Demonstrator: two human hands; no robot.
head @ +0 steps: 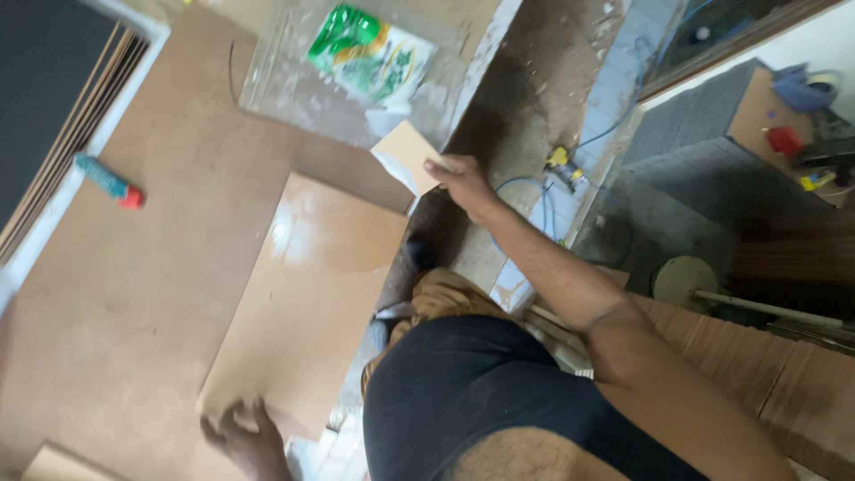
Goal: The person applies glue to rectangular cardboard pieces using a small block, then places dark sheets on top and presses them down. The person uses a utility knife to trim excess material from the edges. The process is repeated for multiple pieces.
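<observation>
Two brown boards fill most of the left half of the frame: the big worktop sheet (134, 267) underneath, and lying flat on it a smaller glossy laminate panel (307, 303) that runs from the centre down to the lower left, its upper end catching a bright glare. Your left hand (245, 436) sits at the bottom edge of the frame with fingers spread and pressed flat on the near corner of that panel, not closed around anything. Your right arm stretches up through the middle of the frame, and your right hand (459, 178) pinches a small tan offcut (408, 156) between thumb and fingers; the piece is clear of the surface, tilted, just above the far corner of the panel and close to the worktop's right edge. At the top centre lies a scuffed, pale sheet (294, 80) smeared with white, and on it rests a green and white plastic pouch (370, 53). Along the upper left edge you have a stack of thin boards (76, 125) seen edge-on against a dark surface, and beside it, on the worktop, a small teal tube with a red cap (109, 182). To the right of your arm, a blue cable (534, 191) loops over the dusty floor near a yellow fitting (558, 158), and farther right a round pale disc (684, 278) sits at lower level.
</observation>
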